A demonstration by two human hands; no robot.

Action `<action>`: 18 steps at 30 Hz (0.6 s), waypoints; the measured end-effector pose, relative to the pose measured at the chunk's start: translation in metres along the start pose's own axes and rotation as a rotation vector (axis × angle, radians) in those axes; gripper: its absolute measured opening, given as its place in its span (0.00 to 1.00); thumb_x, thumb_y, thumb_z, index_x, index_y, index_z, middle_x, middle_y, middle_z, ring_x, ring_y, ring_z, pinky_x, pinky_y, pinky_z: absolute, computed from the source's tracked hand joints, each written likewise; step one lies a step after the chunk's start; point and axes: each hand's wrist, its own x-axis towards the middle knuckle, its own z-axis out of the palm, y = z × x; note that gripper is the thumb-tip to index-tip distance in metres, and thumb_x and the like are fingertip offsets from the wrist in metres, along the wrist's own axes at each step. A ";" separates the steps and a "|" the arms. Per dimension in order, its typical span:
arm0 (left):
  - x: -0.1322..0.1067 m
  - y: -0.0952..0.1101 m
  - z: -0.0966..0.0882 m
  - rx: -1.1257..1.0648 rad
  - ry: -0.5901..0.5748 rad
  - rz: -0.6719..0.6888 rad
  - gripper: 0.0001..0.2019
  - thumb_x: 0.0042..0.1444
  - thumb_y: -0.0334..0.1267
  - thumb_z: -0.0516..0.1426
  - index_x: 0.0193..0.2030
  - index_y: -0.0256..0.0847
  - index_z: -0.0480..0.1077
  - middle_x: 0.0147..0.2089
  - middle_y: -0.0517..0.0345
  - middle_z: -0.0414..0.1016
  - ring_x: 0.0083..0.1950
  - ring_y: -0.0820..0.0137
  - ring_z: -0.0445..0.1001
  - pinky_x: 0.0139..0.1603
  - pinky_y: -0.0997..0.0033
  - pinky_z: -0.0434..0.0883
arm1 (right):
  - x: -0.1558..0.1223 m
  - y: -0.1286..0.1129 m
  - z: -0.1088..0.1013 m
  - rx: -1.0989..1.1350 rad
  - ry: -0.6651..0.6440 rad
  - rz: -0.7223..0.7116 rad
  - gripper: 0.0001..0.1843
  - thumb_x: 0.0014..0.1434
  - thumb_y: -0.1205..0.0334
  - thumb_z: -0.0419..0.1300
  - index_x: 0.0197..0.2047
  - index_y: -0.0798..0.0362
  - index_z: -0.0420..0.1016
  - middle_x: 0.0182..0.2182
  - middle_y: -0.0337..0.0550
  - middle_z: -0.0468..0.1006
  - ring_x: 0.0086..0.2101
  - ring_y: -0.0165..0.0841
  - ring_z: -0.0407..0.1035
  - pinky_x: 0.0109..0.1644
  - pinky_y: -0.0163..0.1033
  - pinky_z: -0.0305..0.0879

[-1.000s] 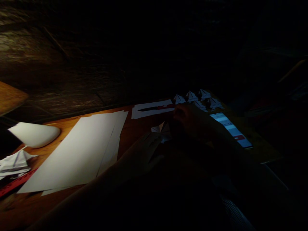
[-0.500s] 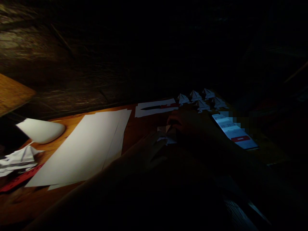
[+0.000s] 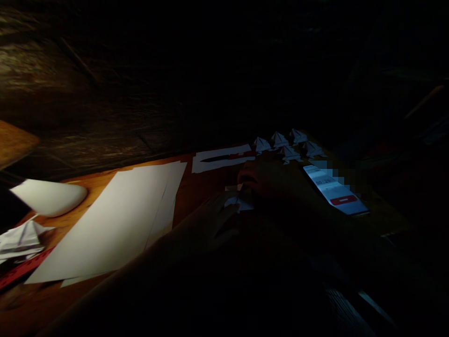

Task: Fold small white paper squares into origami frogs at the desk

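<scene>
A small piece of folded paper (image 3: 240,198) lies on the wooden table between my two hands, its flaps creased. My left hand (image 3: 215,223) holds its left edge, with the fingers on the paper and the thumb below. From the right, my right hand (image 3: 257,179) has its curled fingers pinched at the upper right flap. Deep shadow hides much of both hands. Beyond them stand several folded paper figures (image 3: 289,153) in a cluster. A knife (image 3: 224,158) with a dark blade and red handle lies on paper strips (image 3: 200,166) behind the folded paper.
White paper sheets (image 3: 112,224) are stacked left of my hands. A lit phone (image 3: 336,189) lies to the right. At the far left are a white lamp-like object (image 3: 52,196), more folded paper (image 3: 23,241) and a red ruler-like strip (image 3: 26,268). A dark wall (image 3: 87,117) rises behind the table (image 3: 70,304).
The view has shifted slightly, so the things on the table sit a little further left. Both hands stay at the folded paper, the right one still at its upper right flap.
</scene>
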 end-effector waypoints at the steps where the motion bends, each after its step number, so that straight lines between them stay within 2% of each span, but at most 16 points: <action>1: 0.000 -0.001 0.000 -0.005 0.005 -0.001 0.21 0.66 0.44 0.59 0.63 0.42 0.63 0.71 0.43 0.58 0.68 0.51 0.64 0.65 0.45 0.72 | 0.000 0.000 0.000 -0.002 0.002 0.003 0.11 0.68 0.66 0.56 0.47 0.52 0.80 0.49 0.47 0.78 0.45 0.37 0.72 0.44 0.39 0.60; 6: -0.003 -0.005 0.002 -0.004 -0.004 -0.017 0.22 0.66 0.46 0.60 0.63 0.42 0.64 0.69 0.43 0.62 0.67 0.51 0.65 0.63 0.45 0.73 | 0.000 0.001 0.001 -0.015 0.011 -0.002 0.12 0.69 0.64 0.55 0.46 0.51 0.81 0.48 0.47 0.76 0.39 0.34 0.70 0.38 0.39 0.57; 11: -0.004 -0.005 0.002 -0.021 -0.014 0.015 0.22 0.67 0.43 0.58 0.66 0.44 0.62 0.71 0.44 0.60 0.69 0.52 0.63 0.66 0.46 0.71 | 0.000 0.002 0.002 0.024 0.026 -0.041 0.11 0.69 0.63 0.56 0.45 0.52 0.81 0.50 0.47 0.75 0.42 0.35 0.70 0.41 0.38 0.58; 18: -0.005 -0.005 0.004 -0.029 -0.024 -0.015 0.23 0.67 0.42 0.58 0.66 0.45 0.62 0.69 0.45 0.62 0.66 0.52 0.65 0.65 0.44 0.72 | 0.004 0.006 0.005 0.103 -0.039 -0.054 0.09 0.67 0.67 0.56 0.45 0.54 0.78 0.47 0.48 0.77 0.42 0.35 0.70 0.44 0.38 0.60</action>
